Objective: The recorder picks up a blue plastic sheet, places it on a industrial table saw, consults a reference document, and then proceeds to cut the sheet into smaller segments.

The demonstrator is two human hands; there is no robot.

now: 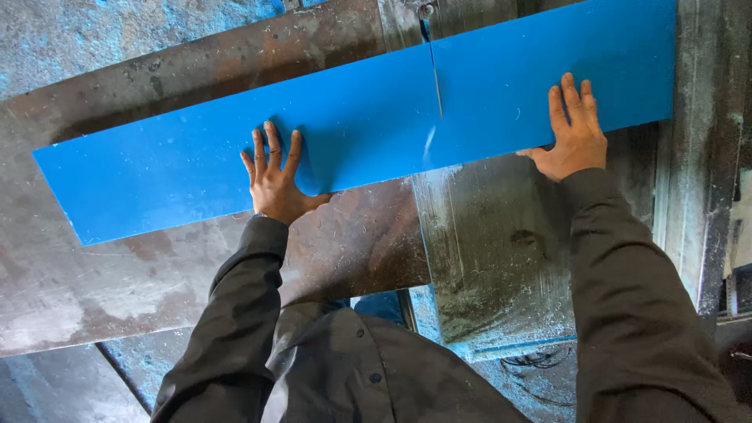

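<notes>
while both dark sleeves reach up from the bottom of the frame, the left hand (pixel 274 176) lies spread flat and the right hand (pixel 576 133) presses fingers-together on the long blue panel (pixel 352 125) spanning mid-frame; stiff, light, slick i'd judge, best steadied either side of the cut; worn metal table (pixel 94 290) beneath, no containers showing.

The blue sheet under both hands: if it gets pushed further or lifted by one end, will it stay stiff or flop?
The blue sheet lies flat and straight across the metal table, so it is probably stiff. A cut runs partway through it, so lifted by one end it may bend or snap there. Its face looks smooth; the flat left hand and right hand could slip.
</notes>
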